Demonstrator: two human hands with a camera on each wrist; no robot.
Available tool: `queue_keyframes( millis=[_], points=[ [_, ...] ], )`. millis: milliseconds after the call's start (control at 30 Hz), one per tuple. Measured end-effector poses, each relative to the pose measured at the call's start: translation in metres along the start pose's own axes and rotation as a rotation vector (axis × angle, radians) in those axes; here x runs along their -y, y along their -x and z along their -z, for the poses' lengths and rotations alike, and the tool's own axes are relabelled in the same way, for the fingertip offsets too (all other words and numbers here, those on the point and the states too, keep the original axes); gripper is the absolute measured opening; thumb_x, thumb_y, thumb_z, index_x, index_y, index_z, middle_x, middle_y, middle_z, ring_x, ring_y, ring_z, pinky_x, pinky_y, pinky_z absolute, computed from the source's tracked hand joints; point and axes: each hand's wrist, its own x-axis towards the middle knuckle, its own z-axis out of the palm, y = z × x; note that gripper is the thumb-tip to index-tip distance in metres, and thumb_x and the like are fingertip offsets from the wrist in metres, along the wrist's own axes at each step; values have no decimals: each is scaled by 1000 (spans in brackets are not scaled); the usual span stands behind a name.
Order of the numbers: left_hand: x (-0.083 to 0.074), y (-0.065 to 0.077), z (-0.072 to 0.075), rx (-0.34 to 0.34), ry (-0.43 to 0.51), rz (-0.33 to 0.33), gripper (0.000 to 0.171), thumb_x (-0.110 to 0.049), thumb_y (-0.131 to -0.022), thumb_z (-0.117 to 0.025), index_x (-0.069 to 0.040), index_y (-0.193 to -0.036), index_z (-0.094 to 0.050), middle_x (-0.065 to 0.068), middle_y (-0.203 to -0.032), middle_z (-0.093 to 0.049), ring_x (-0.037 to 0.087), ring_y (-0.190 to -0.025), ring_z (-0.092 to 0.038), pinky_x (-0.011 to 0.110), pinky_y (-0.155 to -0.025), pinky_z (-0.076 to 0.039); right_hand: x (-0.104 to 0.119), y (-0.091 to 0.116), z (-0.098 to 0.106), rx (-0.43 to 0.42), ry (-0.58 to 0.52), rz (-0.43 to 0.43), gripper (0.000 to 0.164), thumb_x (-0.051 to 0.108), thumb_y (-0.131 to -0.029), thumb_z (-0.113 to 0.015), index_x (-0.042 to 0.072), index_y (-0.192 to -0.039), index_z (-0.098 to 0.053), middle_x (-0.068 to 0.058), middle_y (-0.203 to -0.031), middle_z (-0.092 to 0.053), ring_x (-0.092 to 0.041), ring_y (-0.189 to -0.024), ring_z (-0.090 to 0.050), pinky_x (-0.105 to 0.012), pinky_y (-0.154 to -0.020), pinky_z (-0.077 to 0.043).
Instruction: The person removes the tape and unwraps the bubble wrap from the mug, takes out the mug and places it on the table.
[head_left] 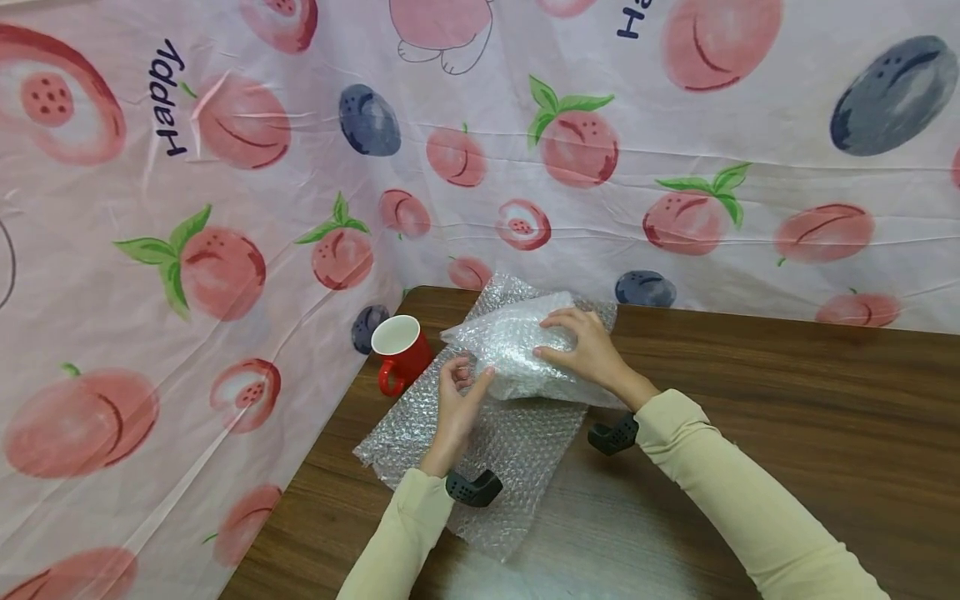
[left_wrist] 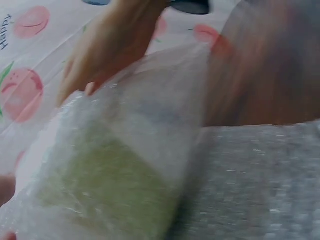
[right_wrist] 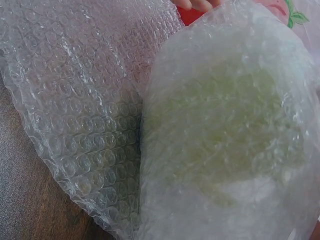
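A bundle wrapped in bubble wrap (head_left: 517, 350) lies tilted on a flat bubble wrap sheet (head_left: 510, 450). Something greenish (left_wrist: 110, 185) shows blurrily through the wrapping; its kind cannot be made out. My right hand (head_left: 588, 346) grips the bundle's upper right side, thumb and fingers spread around it. At the lower left, my left hand (head_left: 459, 404) has its thumb by the bundle's edge and its fingers loosely bent, with a gap between thumb and fingers. In the right wrist view, left fingertips (right_wrist: 197, 5) appear beyond the bundle (right_wrist: 225, 150).
A red mug (head_left: 405, 354) with a white inside stands left of the sheet, near the left edge of the brown wooden table (head_left: 787, 400). Fruit-printed cloth (head_left: 480, 200) hangs behind and to the left. Each wrist carries a black camera mount (head_left: 474, 489).
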Motion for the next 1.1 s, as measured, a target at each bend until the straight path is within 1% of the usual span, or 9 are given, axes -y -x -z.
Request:
queue_keyframes(
  millis=[100,167,300,433,533,633,733,833,1100],
  points=[
    [6,7,1,-8,5,-9,38,-22,-85,-59,-1,-111,-40,9,-96,-36,21,-88,-39,30,-72,-34,0,0,1,7,-7,-11,40,22,-69,-76,2,-101,-63,-16,-110,-56,-32,-102,-44,-44,-87,-31],
    [10,12,0,4,5,-23,32,-19,-86,-58,0,-106,-43,7,-92,-39,18,-84,-39,29,-70,-35,-1,-1,1,10,-6,-14,39,22,-69,-75,2,-101,-63,-16,-110,-55,-32,-102,-44,-44,-86,-31],
    [15,20,-6,64,-12,-44,22,-15,-86,-58,2,-99,-51,4,-87,-47,14,-79,-44,26,-67,-37,-2,-1,2,13,-7,-19,39,22,-70,-75,2,-102,-63,-16,-111,-55,-31,-103,-44,-44,-87,-30],
    [18,24,-12,135,-54,-41,23,-18,-86,-57,1,-99,-57,6,-91,-56,12,-81,-51,24,-68,-42,-3,0,3,17,-10,-23,40,22,-70,-75,2,-102,-63,-15,-111,-55,-30,-104,-45,-44,-89,-29],
    [20,24,-17,164,-63,-42,27,-18,-87,-56,2,-104,-59,11,-98,-59,16,-86,-55,27,-73,-44,-3,0,2,20,-14,-25,40,22,-71,-75,3,-103,-63,-15,-111,-55,-30,-103,-44,-45,-89,-29],
    [21,24,-20,161,-46,-34,29,-19,-88,-55,2,-108,-59,13,-106,-59,20,-94,-56,30,-79,-44,-3,1,2,20,-19,-25,40,22,-71,-74,3,-103,-63,-16,-112,-55,-31,-103,-44,-45,-88,-29],
    [21,25,-23,135,-19,-46,30,-18,-88,-55,3,-110,-59,15,-110,-58,24,-99,-55,33,-84,-44,-2,0,3,18,-19,-28,40,22,-71,-75,3,-104,-63,-16,-113,-54,-32,-103,-43,-45,-87,-31],
    [21,25,-27,115,6,-43,33,-17,-88,-55,4,-113,-57,16,-112,-57,25,-102,-54,34,-85,-43,-2,0,3,18,-14,-34,40,23,-71,-75,4,-104,-63,-15,-113,-54,-32,-102,-42,-45,-85,-33],
    [26,24,-35,108,53,-38,35,-18,-89,-55,4,-116,-54,17,-116,-55,25,-105,-53,33,-87,-42,-3,1,3,14,-1,-31,40,23,-70,-75,4,-103,-63,-14,-112,-54,-32,-101,-43,-45,-84,-34]
  ],
)
